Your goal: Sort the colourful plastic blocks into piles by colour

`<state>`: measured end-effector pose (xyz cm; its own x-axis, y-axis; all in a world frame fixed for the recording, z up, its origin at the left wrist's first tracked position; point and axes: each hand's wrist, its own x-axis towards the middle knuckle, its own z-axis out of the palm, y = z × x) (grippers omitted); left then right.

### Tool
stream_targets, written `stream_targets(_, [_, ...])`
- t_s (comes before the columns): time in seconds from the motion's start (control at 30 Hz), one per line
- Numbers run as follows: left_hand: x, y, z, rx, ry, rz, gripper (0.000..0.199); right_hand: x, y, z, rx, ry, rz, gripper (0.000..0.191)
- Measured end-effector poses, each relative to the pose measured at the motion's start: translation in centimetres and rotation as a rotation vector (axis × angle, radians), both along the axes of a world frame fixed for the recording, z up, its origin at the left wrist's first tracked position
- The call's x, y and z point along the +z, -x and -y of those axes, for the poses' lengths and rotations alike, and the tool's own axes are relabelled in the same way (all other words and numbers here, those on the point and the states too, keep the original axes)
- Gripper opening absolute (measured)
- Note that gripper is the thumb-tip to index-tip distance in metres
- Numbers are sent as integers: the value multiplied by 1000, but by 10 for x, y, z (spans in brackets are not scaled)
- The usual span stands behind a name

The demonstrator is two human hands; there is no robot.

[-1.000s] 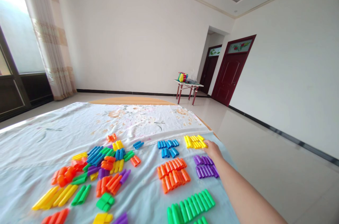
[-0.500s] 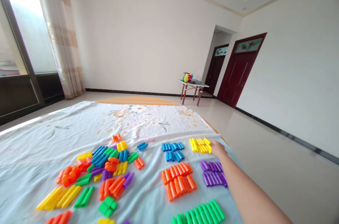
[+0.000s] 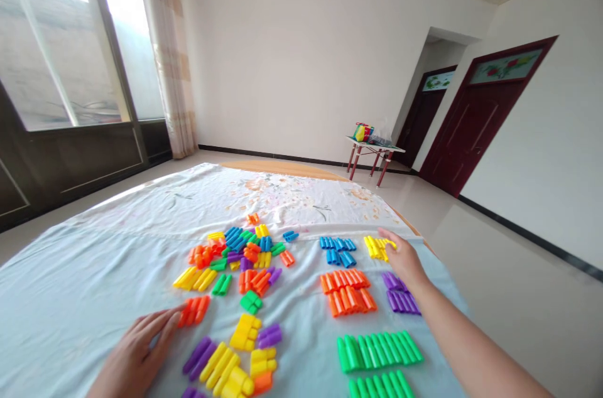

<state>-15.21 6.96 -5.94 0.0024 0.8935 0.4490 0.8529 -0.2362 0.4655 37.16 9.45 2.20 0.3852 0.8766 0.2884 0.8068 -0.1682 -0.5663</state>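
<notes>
At the lower left, my left hand [image 3: 141, 348] rests on the cloth, fingertips touching the left end of an orange block group [image 3: 194, 311]; its fingers are extended. My right hand [image 3: 400, 253] reaches to the yellow blocks [image 3: 375, 247] at the right, thumb and fingers closed around the pieces at their right end. Sorted around it are blue blocks [image 3: 337, 251], orange blocks [image 3: 347, 291], purple blocks [image 3: 400, 293] and green blocks [image 3: 379, 351]. Mixed-colour blocks [image 3: 245, 253] lie in a loose pile at the centre left, with yellow blocks [image 3: 221, 368] nearer me.
A pale blue cloth [image 3: 94, 279] and a white floral cloth [image 3: 282, 197] cover the wooden table [image 3: 282, 167]. Beyond it, a small table [image 3: 377, 146] holds a colourful bag [image 3: 362, 132]. A curtained window is at the left, dark red doors at the right.
The view has turned left and down, showing more near blocks. My left hand has come into view beside the orange blocks. My right hand remains at the yellow blocks.
</notes>
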Motion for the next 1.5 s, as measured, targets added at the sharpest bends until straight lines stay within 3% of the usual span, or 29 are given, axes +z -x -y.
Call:
stream_targets(0.07, [2, 1, 3, -42, 58, -10, 42, 5, 47, 24, 164, -42, -44, 41])
stream_targets(0.13, [5, -2, 5, -57, 78, -12, 42, 4, 99, 53, 361, -122, -230, 37])
stream_targets(0.27, [12, -9, 9, -75, 68, -15, 40, -18, 194, 103, 545, -175, -358, 31])
stream_targets(0.4, [16, -12, 12, -89, 67, -28, 40, -48, 239, 124, 626, -247, -290, 32])
stream_targets(0.6, [18, -12, 13, -97, 69, -21, 42, -68, 242, 129, 663, -278, -143, 36])
stream_targets(0.8, [15, -12, 13, -99, 75, -36, 41, -66, 244, 132, 644, -248, -81, 33])
stream_targets(1.0, [16, -13, 12, -92, 64, -55, 40, -61, 253, 135, 568, -173, -68, 44])
stream_targets(1.17, [14, -11, 10, -91, 54, -55, 40, -58, 265, 135, 520, -143, -104, 38])
stream_targets(1.5, [10, -9, 7, -78, 56, -82, 40, -61, 266, 136, 553, -250, -99, 29])
